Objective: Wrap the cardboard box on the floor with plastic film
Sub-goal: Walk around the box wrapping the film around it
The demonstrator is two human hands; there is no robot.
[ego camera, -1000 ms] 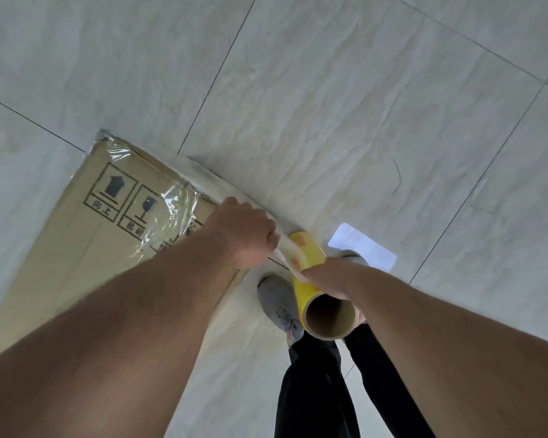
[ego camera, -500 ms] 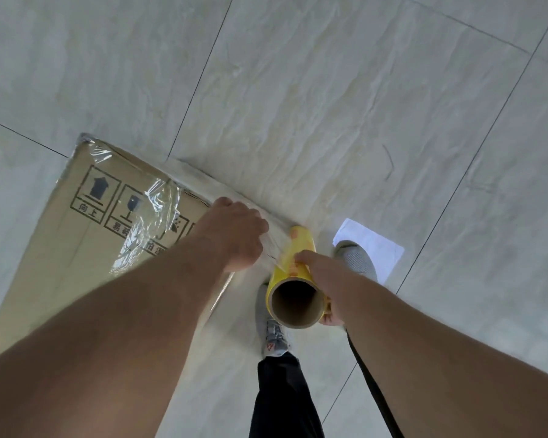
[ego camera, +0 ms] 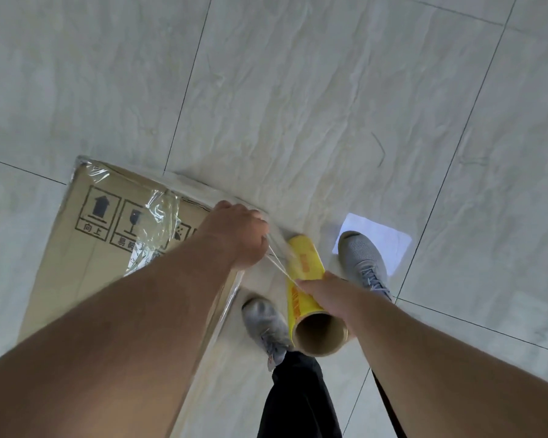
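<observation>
Yellow film roll (ego camera: 304, 279) now drawn back from cardboard box (ego camera: 86, 248), gripped in right hand (ego camera: 321, 287); left hand (ego camera: 238, 235) pinching film strand (ego camera: 277, 267) at corner; strand taut, wrap barely started

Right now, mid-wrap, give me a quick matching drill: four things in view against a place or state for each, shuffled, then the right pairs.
Things:
1. left hand
2. yellow cardboard-core roll of plastic film
3. flat brown cardboard box
4. white sheet of paper

Places or states:
A. lying on the floor with crinkled clear film over its printed symbols
B. on the tiles beside the grey shoe
C. pulling a stretched strand of film at the box's corner
D. gripped by the right hand, open tube end facing the camera

Pairs: 1-C, 2-D, 3-A, 4-B
</observation>
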